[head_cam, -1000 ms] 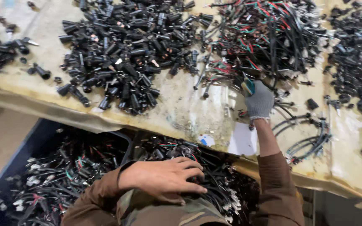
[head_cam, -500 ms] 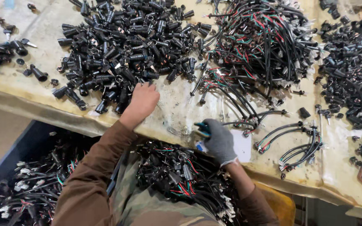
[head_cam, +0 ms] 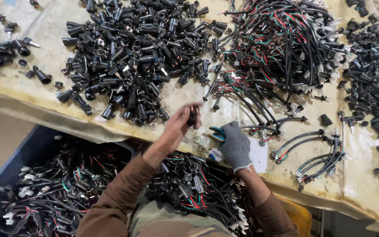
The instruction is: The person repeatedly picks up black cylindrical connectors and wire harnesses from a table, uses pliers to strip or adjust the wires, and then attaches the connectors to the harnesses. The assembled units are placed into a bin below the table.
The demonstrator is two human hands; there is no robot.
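Item: small black connector (head_cam: pixel 193 116), rigid, light; my left hand (head_cam: pixel 178 127) pinches its body. Gloved right hand (head_cam: pixel 234 142) grips blue-handled pliers (head_cam: pixel 217 133).

A worn table (head_cam: pixel 23 98) carries black connectors (head_cam: pixel 132 57) and wire harnesses (head_cam: pixel 286 48) (multicoloured).

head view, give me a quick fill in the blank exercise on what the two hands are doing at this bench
1. The bare left hand pinches a small ____ plastic connector above the bench.
2. The right hand wears a grey ____.
3. The right hand grips a tool with ____ handles.
4. The heap of wire harnesses lies to the ____ of the big pile of black connectors in the picture.

Missing words: black; glove; blue-green; right
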